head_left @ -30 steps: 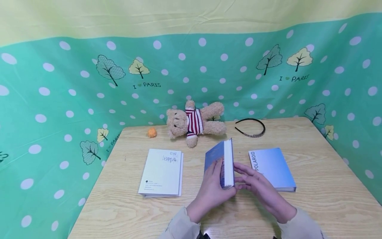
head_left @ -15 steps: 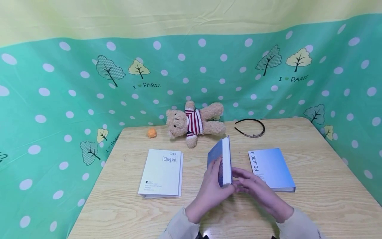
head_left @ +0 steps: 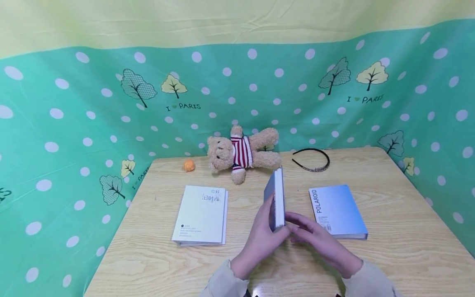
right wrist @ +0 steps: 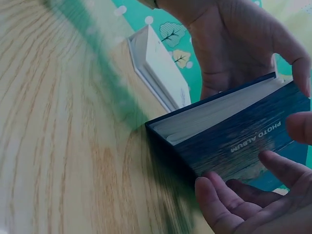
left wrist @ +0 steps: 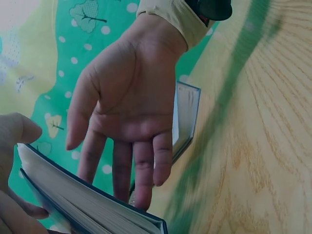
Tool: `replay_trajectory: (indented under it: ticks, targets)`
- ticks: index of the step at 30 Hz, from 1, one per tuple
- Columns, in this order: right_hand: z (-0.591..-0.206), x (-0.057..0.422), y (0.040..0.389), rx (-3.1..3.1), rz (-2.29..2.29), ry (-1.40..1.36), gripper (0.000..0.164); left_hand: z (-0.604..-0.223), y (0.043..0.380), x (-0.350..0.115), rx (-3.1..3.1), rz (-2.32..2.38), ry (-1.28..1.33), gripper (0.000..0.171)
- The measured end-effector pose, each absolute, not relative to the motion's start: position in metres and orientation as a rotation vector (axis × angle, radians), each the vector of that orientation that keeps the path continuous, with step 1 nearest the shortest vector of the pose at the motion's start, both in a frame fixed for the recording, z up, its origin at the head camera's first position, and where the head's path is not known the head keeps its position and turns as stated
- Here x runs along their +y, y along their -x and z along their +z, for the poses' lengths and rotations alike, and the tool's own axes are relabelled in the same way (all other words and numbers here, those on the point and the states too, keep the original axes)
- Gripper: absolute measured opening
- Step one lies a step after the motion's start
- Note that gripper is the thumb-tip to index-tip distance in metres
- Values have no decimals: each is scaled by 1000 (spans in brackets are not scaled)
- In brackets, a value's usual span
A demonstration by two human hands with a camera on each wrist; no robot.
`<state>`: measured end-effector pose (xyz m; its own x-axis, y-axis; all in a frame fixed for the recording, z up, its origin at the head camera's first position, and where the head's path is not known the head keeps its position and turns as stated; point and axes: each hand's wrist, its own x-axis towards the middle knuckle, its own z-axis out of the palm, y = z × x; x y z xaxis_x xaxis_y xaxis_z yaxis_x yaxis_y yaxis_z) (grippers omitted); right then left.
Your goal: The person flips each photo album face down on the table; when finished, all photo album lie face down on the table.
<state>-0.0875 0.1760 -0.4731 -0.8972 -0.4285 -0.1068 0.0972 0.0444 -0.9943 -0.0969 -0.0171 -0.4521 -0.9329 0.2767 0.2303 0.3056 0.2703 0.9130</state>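
Note:
A dark blue photo album [head_left: 274,202] is held up on edge over the middle of the table, its pale page edges facing me. My left hand [head_left: 261,231] grips it from the left, with the thumb [left wrist: 24,127] across the near edge. On the other side is my right hand [head_left: 319,239], its fingers loosely extended at the cover. In the right wrist view, the words "PHOTO ALBUM" show on the cover [right wrist: 253,146], with the right fingertips [right wrist: 207,187] right at it. The left wrist view shows the right palm [left wrist: 136,92] facing the album.
A white album [head_left: 202,214] lies to the left, and a blue-and-white POLAROID album [head_left: 338,212] to the right. Along the back of the wooden table [head_left: 144,264] are an orange fuzzy ball [head_left: 189,165], a teddy bear [head_left: 242,152] and a black headband [head_left: 328,159]. A green dotted curtain [head_left: 230,103] hangs behind.
The album has turned more edge-on, its top shifting left, so less of its left cover shows. My right hand has moved slightly left and down along with it.

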Motion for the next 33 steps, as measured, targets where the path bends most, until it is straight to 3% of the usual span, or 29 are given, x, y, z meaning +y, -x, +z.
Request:
replay_trajectory:
  ticks: [13,33]
  targets:
    - [-481,177,87,1940,-1904,441,70,-450,97,-18,-2396,-2040,476,89]
    - [-488,175,88,2002,-1915,422,81,-457,93,-24,-2221,-2245,399,70]
